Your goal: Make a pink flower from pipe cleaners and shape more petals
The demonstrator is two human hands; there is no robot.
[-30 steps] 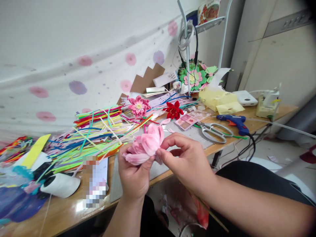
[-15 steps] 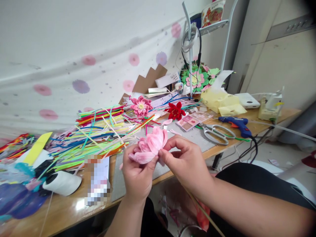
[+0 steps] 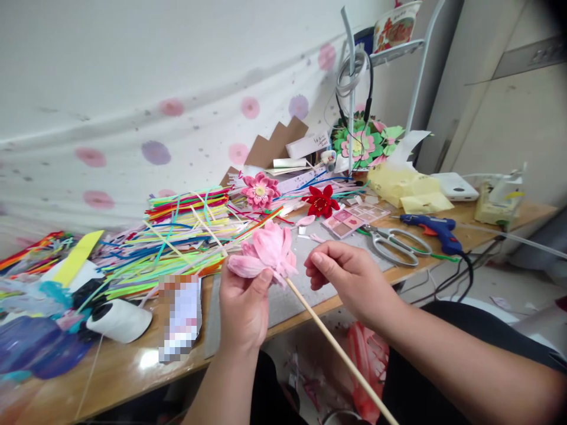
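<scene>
My left hand [image 3: 244, 313] is closed around the base of a pink fuzzy flower [image 3: 270, 251], its thumb pressed against the lower petals. A long thin wooden stick [image 3: 336, 348] runs from the flower's underside down to the lower right. Just right of the flower, apart from it, is my right hand [image 3: 349, 277]. Its fingers are curled in with the thumb against them, and nothing shows between them. Beyond it lie a loose pink petal [image 3: 305, 221], a red flower [image 3: 321, 202] and a pink flower with a pale centre [image 3: 260, 190].
Bundles of coloured pipe cleaners [image 3: 177, 242] cover the table's left side, with a white thread spool [image 3: 121, 320] in front. Scissors [image 3: 394, 245], a makeup palette [image 3: 349, 218] and a blue glue gun [image 3: 436, 227] lie right. A metal rack [image 3: 420, 71] stands behind.
The flower has tipped so that its base and stick now show toward the right. My right hand has let go of the flower's base and moved right. The view has shifted slightly.
</scene>
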